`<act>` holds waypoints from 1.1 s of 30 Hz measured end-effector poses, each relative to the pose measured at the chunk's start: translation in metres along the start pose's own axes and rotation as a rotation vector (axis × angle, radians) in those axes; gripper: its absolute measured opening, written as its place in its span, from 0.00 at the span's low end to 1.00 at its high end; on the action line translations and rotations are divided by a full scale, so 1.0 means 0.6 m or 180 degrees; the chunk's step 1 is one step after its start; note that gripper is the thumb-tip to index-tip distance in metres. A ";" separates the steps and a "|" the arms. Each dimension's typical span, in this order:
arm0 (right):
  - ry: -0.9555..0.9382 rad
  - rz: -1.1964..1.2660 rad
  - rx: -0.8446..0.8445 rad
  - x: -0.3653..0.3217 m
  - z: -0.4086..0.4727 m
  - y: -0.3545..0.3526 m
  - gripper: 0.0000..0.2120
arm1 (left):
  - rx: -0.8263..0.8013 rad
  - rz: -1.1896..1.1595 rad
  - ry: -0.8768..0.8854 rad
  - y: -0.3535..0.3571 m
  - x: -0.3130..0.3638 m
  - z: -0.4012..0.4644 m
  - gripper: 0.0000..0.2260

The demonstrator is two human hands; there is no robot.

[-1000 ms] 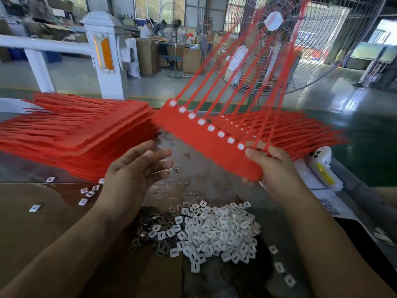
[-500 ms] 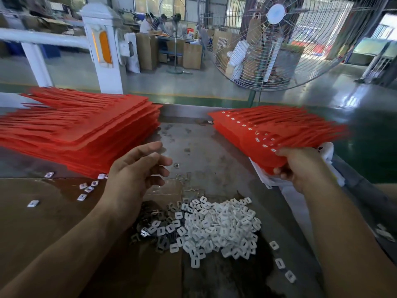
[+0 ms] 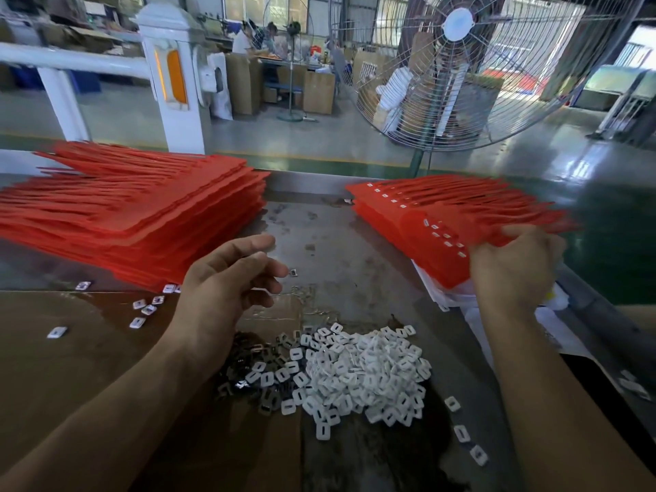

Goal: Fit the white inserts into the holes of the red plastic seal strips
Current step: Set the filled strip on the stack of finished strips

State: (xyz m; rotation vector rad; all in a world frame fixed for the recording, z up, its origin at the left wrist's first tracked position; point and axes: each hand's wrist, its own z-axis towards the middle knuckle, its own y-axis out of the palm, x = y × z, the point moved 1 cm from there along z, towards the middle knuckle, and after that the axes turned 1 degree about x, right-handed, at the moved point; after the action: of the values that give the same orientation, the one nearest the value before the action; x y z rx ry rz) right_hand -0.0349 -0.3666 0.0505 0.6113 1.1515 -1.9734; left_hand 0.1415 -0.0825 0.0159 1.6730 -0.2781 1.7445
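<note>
Filling the far left of the table (image 3: 355,264), a tall stack of red seal strips (image 3: 142,214) lies flat, thin smooth plastic sheets with their narrow tails fanned out to the left. Just in front of it, a few loose inserts (image 3: 143,308) sit scattered on a brown cardboard sheet (image 3: 53,367), each a small white rounded rectangle with a slot in its middle. The left hand (image 3: 227,289) hovers beside the stack's near corner, fingers loosely curled and holding nothing; a single stray insert (image 3: 294,273) lies on the worn, stained metal just off its fingertips. Below and to the right of that hand, the main pile of white inserts (image 3: 355,374) is heaped on the table between the two forearms, with darker pieces (image 3: 248,363) mixed along its left edge; their material cannot be told. Three more white inserts (image 3: 461,433) trail off to the pile's right. Farther right, a second stack of red seal strips (image 3: 408,225) rests at the table's right edge, its top sheet carrying white inserts already seated in a row of holes. The right hand (image 3: 514,275) grips the near edge of this stack, fingers curled over it, so the fitted strips lie directly under and beyond that hand. White paper (image 3: 458,300) shows beneath the stack. Behind the table stands a large wire-caged fan (image 3: 461,65).
</note>
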 end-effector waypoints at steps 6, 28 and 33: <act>-0.0445 0.0241 -0.0444 -0.039 -0.014 0.004 0.15 | 0.0008 -0.0049 -0.0005 -0.001 0.000 -0.002 0.15; -0.1828 -0.2150 -0.2621 -0.124 0.011 0.153 0.24 | -0.0018 0.0288 -0.0018 -0.008 -0.002 -0.005 0.09; -0.1983 -0.1766 -0.1956 -0.072 0.001 0.166 0.24 | 0.0020 0.0350 0.0054 -0.011 -0.002 -0.003 0.08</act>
State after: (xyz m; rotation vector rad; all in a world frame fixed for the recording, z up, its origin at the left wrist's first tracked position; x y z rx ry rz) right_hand 0.0708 -0.3818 0.0299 -0.6613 1.4893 -1.8589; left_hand 0.1439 -0.0771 0.0127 1.6745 -0.3633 1.8407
